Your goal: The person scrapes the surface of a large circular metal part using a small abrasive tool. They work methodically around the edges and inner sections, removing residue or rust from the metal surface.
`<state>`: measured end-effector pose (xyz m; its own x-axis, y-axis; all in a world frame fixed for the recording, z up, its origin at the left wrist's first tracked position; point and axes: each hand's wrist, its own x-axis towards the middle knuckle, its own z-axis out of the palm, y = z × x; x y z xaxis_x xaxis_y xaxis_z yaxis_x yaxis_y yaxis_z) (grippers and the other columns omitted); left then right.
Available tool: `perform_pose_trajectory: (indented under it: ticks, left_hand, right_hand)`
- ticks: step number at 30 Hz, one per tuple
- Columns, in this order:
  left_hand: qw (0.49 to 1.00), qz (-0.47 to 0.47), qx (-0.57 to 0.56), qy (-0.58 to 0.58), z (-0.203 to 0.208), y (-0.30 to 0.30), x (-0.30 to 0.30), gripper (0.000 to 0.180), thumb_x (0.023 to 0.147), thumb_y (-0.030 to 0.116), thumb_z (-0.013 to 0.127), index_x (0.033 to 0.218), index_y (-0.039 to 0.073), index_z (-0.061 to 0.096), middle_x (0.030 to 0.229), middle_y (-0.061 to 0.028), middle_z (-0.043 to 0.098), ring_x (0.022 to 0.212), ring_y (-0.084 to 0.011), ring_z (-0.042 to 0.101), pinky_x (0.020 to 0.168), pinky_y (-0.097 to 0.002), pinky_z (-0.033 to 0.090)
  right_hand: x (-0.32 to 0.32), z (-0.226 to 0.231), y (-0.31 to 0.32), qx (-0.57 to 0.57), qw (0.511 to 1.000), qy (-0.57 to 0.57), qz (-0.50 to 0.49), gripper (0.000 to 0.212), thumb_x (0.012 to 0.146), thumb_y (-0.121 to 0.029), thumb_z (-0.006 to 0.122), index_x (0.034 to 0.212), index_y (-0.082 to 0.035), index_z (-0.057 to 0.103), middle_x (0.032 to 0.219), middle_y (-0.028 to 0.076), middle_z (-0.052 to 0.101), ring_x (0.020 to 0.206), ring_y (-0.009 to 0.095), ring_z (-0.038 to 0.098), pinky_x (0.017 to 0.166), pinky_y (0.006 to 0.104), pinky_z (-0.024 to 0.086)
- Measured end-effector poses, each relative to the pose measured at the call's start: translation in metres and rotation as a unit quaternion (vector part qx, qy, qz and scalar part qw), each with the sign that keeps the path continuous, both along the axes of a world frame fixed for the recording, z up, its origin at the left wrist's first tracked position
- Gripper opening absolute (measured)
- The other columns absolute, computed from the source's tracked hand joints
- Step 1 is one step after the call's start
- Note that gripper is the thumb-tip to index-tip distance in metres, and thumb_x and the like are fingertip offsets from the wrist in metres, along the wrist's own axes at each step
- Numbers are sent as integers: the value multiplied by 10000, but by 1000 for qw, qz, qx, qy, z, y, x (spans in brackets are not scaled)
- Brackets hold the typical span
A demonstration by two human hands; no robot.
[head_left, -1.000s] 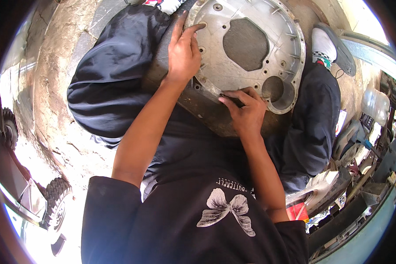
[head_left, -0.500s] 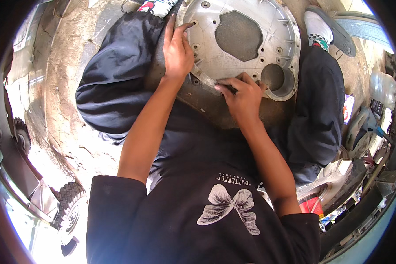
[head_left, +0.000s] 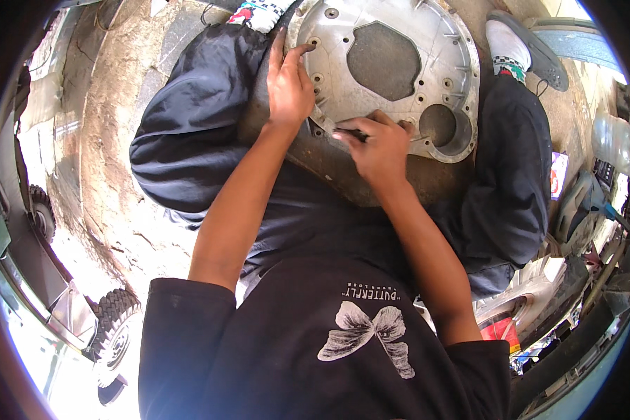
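Note:
A grey cast-metal bell housing (head_left: 388,105), round with a large central opening and a smaller round one at its near right, lies between my legs. My left hand (head_left: 289,87) holds its left rim, with one finger along the outside and another bent over the edge onto the inner face. At the near edge, my right hand (head_left: 381,143) is closed in a pinch on a small dark piece (head_left: 351,134) against the rim. My fingers mostly cover that piece, so its kind cannot be made out. Dark smudges mark my fingertips.
My legs in dark trousers flank the housing, with a grey shoe (head_left: 528,52) at the far right. To the right are a clear plastic container (head_left: 612,143), a red container (head_left: 500,330) and assorted parts. A treaded tyre (head_left: 115,329) shows at the lower left.
My right hand has slid slightly left along the near rim with the dark piece. My left hand keeps its place on the housing; the whole view has shifted a little.

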<state>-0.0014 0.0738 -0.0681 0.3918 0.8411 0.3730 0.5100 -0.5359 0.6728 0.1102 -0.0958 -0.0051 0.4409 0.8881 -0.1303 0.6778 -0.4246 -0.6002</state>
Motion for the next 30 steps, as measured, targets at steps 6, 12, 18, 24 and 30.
perform_pose_trajectory:
  ticks: [6,12,18,24,30]
  left_hand:
    - [1000,-7,17,-18,-4,4,-5,318,1038,22,516,1222,106,761,1558,-292,511,1359,-481,582,1139,-495,483]
    - [1000,3,0,-21,-2,1,0,313,1037,19,519,1223,97,759,1552,-294,520,1358,-482,582,1131,-495,485]
    - [1000,-1,7,-18,-4,3,-5,307,1030,18,531,1213,98,764,1560,-288,516,1358,-478,583,1130,-496,485]
    - [999,-2,4,-34,-4,2,-2,312,1016,13,541,1213,99,767,1563,-282,518,1362,-465,586,1135,-484,482]
    - [1000,-2,4,-29,-3,2,-5,319,1010,4,535,1213,90,765,1556,-281,524,1372,-458,580,1135,-479,483]
  right_hand:
    - [16,11,-22,-15,1000,8,16,199,827,-407,864,953,-254,837,902,2,732,888,255,704,955,602,389]
    - [2,3,5,-15,1000,7,17,186,826,-392,869,947,-255,836,900,-16,747,878,243,709,928,556,377]
    - [10,9,-15,1,1000,11,0,220,771,-381,908,919,-230,847,811,10,744,762,248,693,872,475,389]
    - [-3,1,10,12,1000,22,-13,225,763,-363,917,903,-205,841,804,20,743,753,244,694,860,436,420]
    - [12,10,-11,1,1000,13,10,219,763,-346,917,899,-193,840,812,23,731,770,246,689,822,428,424]
